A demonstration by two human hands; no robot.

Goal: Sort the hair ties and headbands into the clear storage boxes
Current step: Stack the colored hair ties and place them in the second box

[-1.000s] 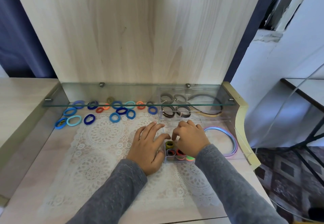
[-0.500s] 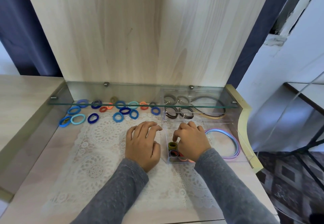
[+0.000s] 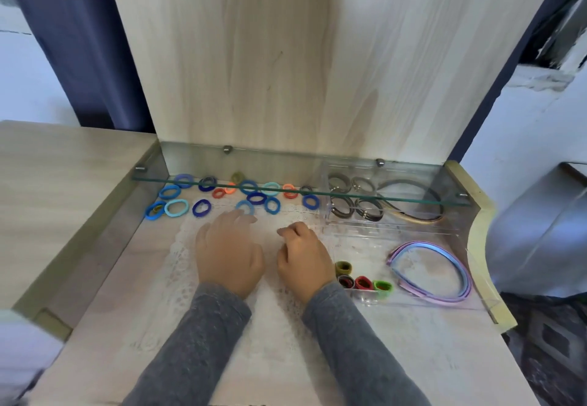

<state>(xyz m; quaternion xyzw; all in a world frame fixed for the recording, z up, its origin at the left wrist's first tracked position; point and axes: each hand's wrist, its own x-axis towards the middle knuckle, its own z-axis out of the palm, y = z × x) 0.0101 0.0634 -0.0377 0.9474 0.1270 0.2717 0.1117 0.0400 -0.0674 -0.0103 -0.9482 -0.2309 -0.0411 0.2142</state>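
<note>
Both hands hover empty over the doily (image 3: 182,246). Left hand (image 3: 228,253) lies flat with its fingers spread, the tips just beside a blue tie (image 3: 244,207). Right hand (image 3: 301,256) is loosely curled and holds nothing. Loose ties (image 3: 176,207) lie under the shelf (image 3: 286,191), well apart from the box (image 3: 365,246), where sorted ties (image 3: 362,282) stand. Pinch one tie by its rim, keep clear of the glass edge, and drop it among those, not by the headbands (image 3: 428,273).
</note>
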